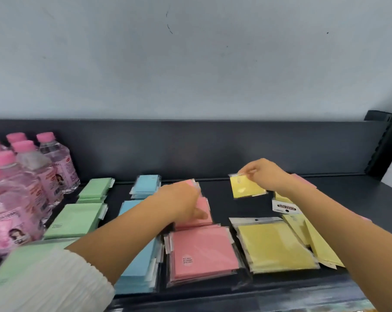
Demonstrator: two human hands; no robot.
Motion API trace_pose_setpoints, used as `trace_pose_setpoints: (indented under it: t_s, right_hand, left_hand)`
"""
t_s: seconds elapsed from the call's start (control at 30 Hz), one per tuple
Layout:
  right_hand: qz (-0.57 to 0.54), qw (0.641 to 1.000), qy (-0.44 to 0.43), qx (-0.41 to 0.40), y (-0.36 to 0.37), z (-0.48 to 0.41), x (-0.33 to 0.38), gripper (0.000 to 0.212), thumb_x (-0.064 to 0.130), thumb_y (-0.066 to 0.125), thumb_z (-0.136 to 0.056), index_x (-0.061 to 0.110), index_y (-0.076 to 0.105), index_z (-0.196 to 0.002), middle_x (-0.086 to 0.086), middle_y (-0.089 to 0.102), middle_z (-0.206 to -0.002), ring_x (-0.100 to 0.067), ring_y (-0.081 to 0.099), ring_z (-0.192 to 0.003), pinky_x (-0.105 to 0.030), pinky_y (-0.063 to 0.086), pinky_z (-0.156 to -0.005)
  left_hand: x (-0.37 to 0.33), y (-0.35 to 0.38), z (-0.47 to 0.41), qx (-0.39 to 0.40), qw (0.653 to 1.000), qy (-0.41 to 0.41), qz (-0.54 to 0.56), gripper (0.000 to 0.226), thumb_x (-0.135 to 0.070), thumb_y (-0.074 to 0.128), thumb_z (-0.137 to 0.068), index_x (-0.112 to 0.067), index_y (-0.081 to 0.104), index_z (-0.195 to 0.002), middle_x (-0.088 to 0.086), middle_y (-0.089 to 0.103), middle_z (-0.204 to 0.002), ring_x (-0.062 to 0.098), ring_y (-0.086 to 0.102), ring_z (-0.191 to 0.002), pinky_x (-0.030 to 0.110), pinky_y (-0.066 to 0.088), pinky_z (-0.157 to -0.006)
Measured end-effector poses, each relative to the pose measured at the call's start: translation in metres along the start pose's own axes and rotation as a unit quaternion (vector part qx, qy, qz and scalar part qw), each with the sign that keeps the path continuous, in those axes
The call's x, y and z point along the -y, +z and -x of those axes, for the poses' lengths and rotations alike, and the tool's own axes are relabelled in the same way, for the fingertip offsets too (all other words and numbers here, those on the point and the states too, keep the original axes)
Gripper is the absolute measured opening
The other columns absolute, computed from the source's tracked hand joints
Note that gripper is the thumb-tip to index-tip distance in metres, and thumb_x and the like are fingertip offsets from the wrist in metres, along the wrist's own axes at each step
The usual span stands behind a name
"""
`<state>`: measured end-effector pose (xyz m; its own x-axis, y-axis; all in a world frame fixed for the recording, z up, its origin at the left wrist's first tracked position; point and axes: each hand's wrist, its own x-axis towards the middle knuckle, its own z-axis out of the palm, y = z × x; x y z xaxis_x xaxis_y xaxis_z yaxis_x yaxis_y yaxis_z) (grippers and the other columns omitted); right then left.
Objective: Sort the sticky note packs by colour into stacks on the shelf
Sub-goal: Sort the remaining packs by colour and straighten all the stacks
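My right hand (263, 174) pinches the top edge of a yellow sticky note pack (246, 188) and holds it above the dark shelf (348, 194). My left hand (182, 201) rests on the middle pink stack (204, 212), fingers closed on a pink pack. A nearer pink stack (204, 253) lies in front. Green stacks (75, 219) sit at the left, blue stacks (145, 184) beside them. A yellow stack (273, 246) lies at the front right, with loose yellow packs (314, 242) and one face-down pack (285, 207) behind my right arm.
Several water bottles with pink caps (26, 176) stand at the shelf's left end. The shelf's dark back panel (213, 149) runs behind the stacks, with a pale wall above. A bracket (379, 145) closes the right end.
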<state>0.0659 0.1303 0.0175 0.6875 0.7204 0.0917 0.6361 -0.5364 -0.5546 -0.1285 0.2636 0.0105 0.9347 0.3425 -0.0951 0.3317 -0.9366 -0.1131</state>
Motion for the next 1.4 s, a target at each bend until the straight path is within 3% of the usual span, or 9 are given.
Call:
trace_pose_setpoints:
  t_s: [0.07,0.23,0.4,0.57,0.7,0.87,1.1,1.27,1.4]
  right_hand:
    - [0.086,0.994,-0.033,0.053,0.005,-0.015,0.006,0.039,0.001,0.039,-0.091,0.021,0.071,-0.095,0.001,0.061,-0.106,-0.015,0.053,-0.085,-0.024,0.041,-0.068]
    - [0.28,0.948,-0.119,0.094,0.035,-0.04,0.014,0.037,-0.003,0.043,-0.087,0.021,0.07,-0.095,-0.003,0.036,-0.124,-0.028,0.042,-0.113,-0.037,0.043,-0.091]
    - [0.235,0.956,-0.156,0.084,0.061,-0.047,0.005,0.048,0.01,0.054,-0.089,0.024,0.047,-0.134,-0.003,0.026,-0.149,-0.027,0.034,-0.131,-0.038,0.036,-0.105]
    - [0.193,0.966,-0.095,0.141,0.045,-0.048,-0.003,0.051,0.031,0.069,-0.082,0.022,0.053,-0.129,-0.002,0.049,-0.136,-0.022,0.046,-0.122,-0.032,0.039,-0.099]
    - [0.208,0.953,-0.083,0.207,0.038,-0.043,-0.01,0.063,0.026,0.069,-0.083,0.024,0.042,-0.139,0.004,0.032,-0.15,-0.021,0.035,-0.133,-0.03,0.029,-0.106]
    - [0.18,0.964,-0.085,0.176,0.051,-0.041,-0.012,0.058,0.016,0.059,-0.09,0.025,0.035,-0.143,0.008,0.021,-0.155,-0.021,0.028,-0.138,-0.032,0.024,-0.112]
    - [0.157,0.979,-0.096,0.087,0.048,-0.027,-0.003,0.043,0.009,0.063,-0.086,0.02,0.056,-0.127,-0.001,0.048,-0.139,-0.022,0.047,-0.122,-0.026,0.035,-0.098]
    - [0.089,0.99,-0.108,0.031,0.043,0.011,0.009,0.033,0.013,0.059,-0.09,0.021,0.06,-0.122,0.002,0.054,-0.133,-0.018,0.049,-0.122,-0.027,0.038,-0.1]
    - [0.047,0.993,-0.111,-0.001,0.047,0.05,0.008,0.031,0.013,0.059,-0.089,0.025,0.063,-0.118,0.008,0.059,-0.124,-0.011,0.053,-0.115,-0.018,0.036,-0.092]
  left_hand:
    - [0.005,0.009,-0.001,0.029,0.999,-0.016,0.018,0.056,-0.061,0.049,-0.085,-0.012,0.055,-0.111,0.009,0.059,-0.118,0.03,0.055,-0.108,0.035,0.044,-0.084]
    - [0.002,0.024,0.0,0.006,0.998,-0.023,0.057,0.059,-0.058,0.049,-0.087,-0.005,0.056,-0.112,0.015,0.059,-0.117,0.032,0.055,-0.107,0.041,0.045,-0.093]
    - [0.002,0.02,0.001,0.006,0.996,-0.033,0.082,0.057,-0.057,0.054,-0.085,-0.007,0.057,-0.111,0.014,0.06,-0.116,0.031,0.056,-0.107,0.04,0.045,-0.093]
    - [0.006,0.022,0.001,0.002,0.996,-0.035,0.085,0.057,-0.058,0.055,-0.083,-0.007,0.056,-0.109,0.014,0.06,-0.115,0.031,0.056,-0.105,0.04,0.046,-0.092]
    - [0.006,0.022,0.0,0.004,0.995,-0.035,0.09,0.056,-0.059,0.055,-0.083,-0.008,0.056,-0.107,0.014,0.061,-0.114,0.03,0.056,-0.104,0.038,0.046,-0.09]
    - [0.005,0.024,0.0,0.005,0.994,-0.033,0.104,0.056,-0.057,0.055,-0.084,-0.007,0.055,-0.11,0.013,0.059,-0.116,0.029,0.055,-0.106,0.037,0.045,-0.09]
    - [0.006,0.025,0.002,0.005,0.991,-0.032,0.132,0.063,-0.055,0.055,-0.084,-0.006,0.048,-0.122,0.013,0.049,-0.121,0.03,0.052,-0.109,0.039,0.043,-0.092]
    - [0.009,0.028,0.004,0.005,0.991,-0.021,0.13,0.067,-0.056,0.052,-0.086,-0.009,0.04,-0.132,0.009,0.04,-0.131,0.029,0.042,-0.119,0.042,0.039,-0.1]
    - [0.006,0.026,0.005,-0.06,0.988,0.047,0.136,0.068,-0.046,0.056,-0.085,-0.021,0.029,-0.142,-0.002,0.03,-0.146,0.021,0.03,-0.133,0.042,0.032,-0.108]
